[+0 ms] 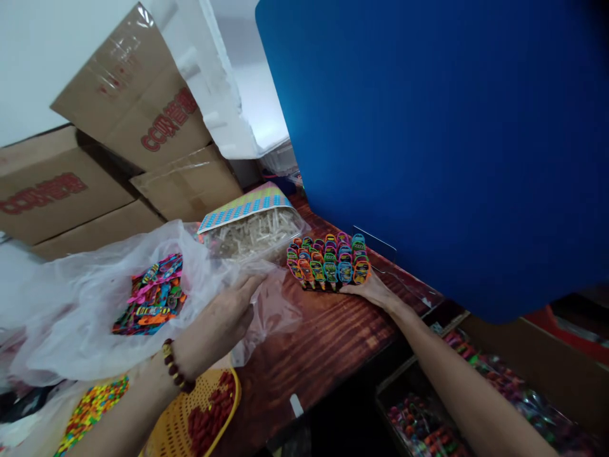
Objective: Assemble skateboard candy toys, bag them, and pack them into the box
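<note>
On the dark wooden table stands a block of small, bright oval pieces (328, 263), set upright in several rows on a dark base. My right hand (373, 291) grips its right end, with the thumb along the front lower edge. To the left, my left hand (231, 314), with a beaded bracelet at the wrist, is closed at the edge of a clear plastic bag (276, 304) lying on the table. Its fingertips are partly hidden. Behind that bag is a clear container of translucent plastic pieces (261, 231) with a patterned flap.
A white bag (95, 304) of colourful flat pieces lies left. A yellow basket (233, 406) with red pieces stands at the table's front edge. Cardboard boxes (157, 120) are stacked behind. A large blue panel (428, 139) overhangs the right; boxes of packed goods (495, 374) sit below.
</note>
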A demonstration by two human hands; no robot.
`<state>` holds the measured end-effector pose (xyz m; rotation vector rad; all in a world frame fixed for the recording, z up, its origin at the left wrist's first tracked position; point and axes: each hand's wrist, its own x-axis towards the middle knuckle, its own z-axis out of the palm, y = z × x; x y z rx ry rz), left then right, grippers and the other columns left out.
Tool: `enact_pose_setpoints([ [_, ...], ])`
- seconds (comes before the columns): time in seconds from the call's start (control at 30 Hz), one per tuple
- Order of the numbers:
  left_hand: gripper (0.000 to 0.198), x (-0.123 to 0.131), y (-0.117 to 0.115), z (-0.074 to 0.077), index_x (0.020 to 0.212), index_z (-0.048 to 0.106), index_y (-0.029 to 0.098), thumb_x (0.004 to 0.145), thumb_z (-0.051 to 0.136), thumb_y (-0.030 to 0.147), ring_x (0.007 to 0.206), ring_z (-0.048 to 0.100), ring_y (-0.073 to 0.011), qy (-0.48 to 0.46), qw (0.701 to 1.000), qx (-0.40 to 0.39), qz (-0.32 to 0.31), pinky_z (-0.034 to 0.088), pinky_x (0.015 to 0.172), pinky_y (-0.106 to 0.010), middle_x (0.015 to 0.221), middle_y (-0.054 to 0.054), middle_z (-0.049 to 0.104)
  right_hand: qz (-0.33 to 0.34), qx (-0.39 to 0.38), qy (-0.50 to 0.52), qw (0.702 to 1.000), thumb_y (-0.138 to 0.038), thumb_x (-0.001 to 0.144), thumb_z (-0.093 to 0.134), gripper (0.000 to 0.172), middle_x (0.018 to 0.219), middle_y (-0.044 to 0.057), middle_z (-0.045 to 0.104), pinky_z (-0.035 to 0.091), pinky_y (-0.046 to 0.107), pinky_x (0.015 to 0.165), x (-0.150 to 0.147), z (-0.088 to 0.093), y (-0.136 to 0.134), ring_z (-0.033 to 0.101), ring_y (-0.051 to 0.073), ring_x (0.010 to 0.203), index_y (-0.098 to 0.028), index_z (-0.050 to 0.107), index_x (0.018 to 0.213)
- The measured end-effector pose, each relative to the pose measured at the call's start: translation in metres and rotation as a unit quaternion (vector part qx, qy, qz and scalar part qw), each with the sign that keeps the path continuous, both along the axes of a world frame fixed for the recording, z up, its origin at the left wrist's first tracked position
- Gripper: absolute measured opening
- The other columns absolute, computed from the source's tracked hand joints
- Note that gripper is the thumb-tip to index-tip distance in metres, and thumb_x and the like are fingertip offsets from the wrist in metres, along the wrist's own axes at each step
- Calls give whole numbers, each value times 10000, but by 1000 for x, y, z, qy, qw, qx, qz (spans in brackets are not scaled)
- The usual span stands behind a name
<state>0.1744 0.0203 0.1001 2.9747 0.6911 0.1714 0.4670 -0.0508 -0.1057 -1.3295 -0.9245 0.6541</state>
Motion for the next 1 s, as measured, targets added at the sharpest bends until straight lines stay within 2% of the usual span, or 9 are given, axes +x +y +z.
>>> enact_pose_setpoints([
  [0.1, 544, 7, -1, 2, 1268, 445, 155, 754, 362, -4, 1137, 564, -211, 14, 1000, 12, -1, 498, 950, -390, 1255, -117, 553, 35, 12, 30, 999, -301, 515, 821, 849, 1234, 130, 578, 434, 423, 995, -1, -2, 2, 575, 233, 1113, -172, 391, 1236],
  [0.27, 541, 15, -4, 3, 1286, 410, 131, 767, 352, -6, 1121, 569, -222, 46, 999, 5, 6, 494, 941, -408, 1247, -138, 542, -2, 5, 52, 999, -291, 518, 818, 787, 1222, 141, 589, 431, 450, 991, -2, 1, -9, 565, 261, 1129, -163, 431, 1191],
  [0.4, 607, 23, -5, 0, 1331, 356, 153, 751, 336, -24, 1162, 537, -201, 21, 1000, 1, -23, 477, 969, -388, 1298, -128, 502, -29, 0, 56, 998, -330, 544, 810, 726, 1199, 138, 613, 427, 466, 992, -2, 6, -29, 573, 278, 1123, -160, 482, 1169],
  [0.57, 628, 35, -14, -10, 1342, 334, 175, 747, 338, -25, 1230, 480, -192, 0, 999, -12, -53, 445, 1018, -388, 1333, -115, 472, -137, -19, 40, 990, -373, 537, 804, 612, 1106, 127, 655, 468, 470, 947, -12, 14, -68, 623, 290, 1021, -173, 548, 1056],
  [0.7, 652, 37, -24, -36, 1315, 379, 180, 702, 373, -43, 1236, 474, -194, 26, 995, -55, -80, 429, 1036, -383, 1309, -108, 498, -198, -40, 19, 979, -420, 536, 800, 535, 995, 97, 685, 502, 477, 900, -26, 20, -106, 646, 282, 920, -197, 586, 972],
  [0.83, 689, 33, -33, -60, 1323, 385, 170, 679, 361, -73, 1201, 509, -183, 37, 992, -87, -88, 441, 1021, -367, 1284, -110, 520, -225, -61, 6, 972, -435, 579, 762, 387, 870, 75, 704, 551, 436, 816, -41, 32, -146, 660, 266, 808, -209, 633, 866],
  [0.9, 697, 32, -36, -62, 1342, 367, 150, 679, 360, -65, 1180, 531, -190, 32, 993, -79, -87, 468, 991, -346, 1277, -121, 528, -242, -81, -2, 967, -429, 559, 763, 346, 803, 67, 706, 572, 407, 751, -48, 41, -166, 663, 263, 748, -216, 641, 802],
  [1.0, 682, 37, -42, -56, 1339, 387, 148, 696, 318, -66, 1159, 556, -181, 20, 995, -49, -84, 478, 967, -292, 1275, -100, 550, -269, -116, -7, 956, -417, 556, 750, 277, 755, 48, 705, 583, 375, 692, -56, 50, -195, 661, 258, 692, -239, 646, 741],
])
